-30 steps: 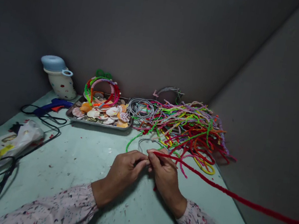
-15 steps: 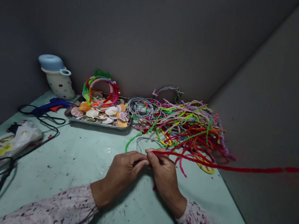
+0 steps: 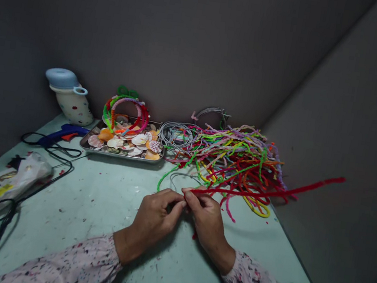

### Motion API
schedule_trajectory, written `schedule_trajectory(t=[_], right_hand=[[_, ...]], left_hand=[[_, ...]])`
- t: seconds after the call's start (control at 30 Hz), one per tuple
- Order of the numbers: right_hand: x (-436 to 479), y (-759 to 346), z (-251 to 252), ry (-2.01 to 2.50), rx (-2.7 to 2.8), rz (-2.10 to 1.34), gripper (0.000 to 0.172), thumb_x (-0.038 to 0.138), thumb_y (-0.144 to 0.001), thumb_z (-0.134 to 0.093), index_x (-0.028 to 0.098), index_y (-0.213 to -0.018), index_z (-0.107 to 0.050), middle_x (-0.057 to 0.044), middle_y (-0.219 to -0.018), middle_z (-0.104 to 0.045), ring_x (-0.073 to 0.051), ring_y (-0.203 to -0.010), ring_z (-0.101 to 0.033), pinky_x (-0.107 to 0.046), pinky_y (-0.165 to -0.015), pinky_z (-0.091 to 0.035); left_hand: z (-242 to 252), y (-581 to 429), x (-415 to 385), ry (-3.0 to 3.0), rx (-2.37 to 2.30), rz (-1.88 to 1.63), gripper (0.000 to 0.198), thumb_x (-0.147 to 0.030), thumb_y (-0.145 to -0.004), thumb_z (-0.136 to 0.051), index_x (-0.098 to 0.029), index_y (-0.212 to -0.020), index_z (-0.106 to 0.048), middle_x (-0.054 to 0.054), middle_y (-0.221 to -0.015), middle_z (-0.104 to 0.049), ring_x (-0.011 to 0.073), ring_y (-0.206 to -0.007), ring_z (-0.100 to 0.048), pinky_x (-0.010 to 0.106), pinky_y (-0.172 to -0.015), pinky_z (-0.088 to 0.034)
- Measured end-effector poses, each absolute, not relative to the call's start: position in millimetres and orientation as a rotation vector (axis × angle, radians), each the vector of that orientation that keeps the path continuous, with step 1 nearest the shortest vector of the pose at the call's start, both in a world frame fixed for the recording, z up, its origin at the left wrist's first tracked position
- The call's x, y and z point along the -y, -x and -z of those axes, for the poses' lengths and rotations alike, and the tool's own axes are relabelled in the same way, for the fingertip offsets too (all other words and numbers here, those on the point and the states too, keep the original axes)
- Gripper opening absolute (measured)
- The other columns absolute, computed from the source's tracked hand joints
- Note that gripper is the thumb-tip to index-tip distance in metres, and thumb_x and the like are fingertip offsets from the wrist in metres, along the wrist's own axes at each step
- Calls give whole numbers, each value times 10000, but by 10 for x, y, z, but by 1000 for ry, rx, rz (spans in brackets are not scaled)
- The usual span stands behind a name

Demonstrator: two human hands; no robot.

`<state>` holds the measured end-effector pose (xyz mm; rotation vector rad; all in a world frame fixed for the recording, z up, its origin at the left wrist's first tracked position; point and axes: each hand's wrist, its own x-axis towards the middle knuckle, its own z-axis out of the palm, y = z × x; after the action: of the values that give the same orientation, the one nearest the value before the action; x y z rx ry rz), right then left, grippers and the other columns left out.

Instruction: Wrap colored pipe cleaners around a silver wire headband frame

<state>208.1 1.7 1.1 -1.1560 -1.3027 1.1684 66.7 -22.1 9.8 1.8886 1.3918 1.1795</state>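
A fuzzy red pipe cleaner (image 3: 247, 194) stretches from my fingertips up and to the right, its far end free in the air. My right hand (image 3: 208, 218) pinches it near its left end between thumb and forefinger. My left hand (image 3: 154, 214) is closed too, its thumb and forefinger meeting the right fingertips, where a speck of red shows. A thin grey wire loop (image 3: 183, 175) curves just beyond the hands; whether it runs into the fingers I cannot tell. A small red bit shows below my right palm.
Colourful pipe cleaners (image 3: 239, 154) lie heaped behind my right hand, beside coiled grey wire (image 3: 178, 135). A metal tray (image 3: 122, 156) carries shells and decorated hoops (image 3: 126, 115). Leftward are a bottle (image 3: 74, 101), a blue glue gun (image 3: 58, 135), black cable (image 3: 67, 171) and a plastic bag (image 3: 33, 170).
The free end of the red pipe cleaner has swung upward and toward the left, and now slants up. Both hands keep nearly the same place, still pinched together.
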Motion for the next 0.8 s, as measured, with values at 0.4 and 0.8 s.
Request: schedule_trajectory(t=[0.4, 0.8], right_hand=[[-21, -2054, 9, 1186, 1340, -1120, 289, 437, -806, -649, 184, -896, -757, -44, -795, -720, -171, -719, -639, -278, -644, -510], [-49, -2100, -42, 1204, 1460, -1095, 316, 419, -842, -616, 163, -658, -650, 2, -669, -575, -125, -650, -528, -240, -619, -414]], left_hand=[[-121, -665, 236, -1947, -1478, -1101, 174, -195, -890, -484, -169, -777, -614, 28, -743, -617, 142, -694, -569, 250, -644, -410], [-30, -592, 201, -2556, -1405, -1060, 140, -97, -851, -465, -161, -773, -562, 33, -714, -530, 160, -654, -486, 276, -579, -368]])
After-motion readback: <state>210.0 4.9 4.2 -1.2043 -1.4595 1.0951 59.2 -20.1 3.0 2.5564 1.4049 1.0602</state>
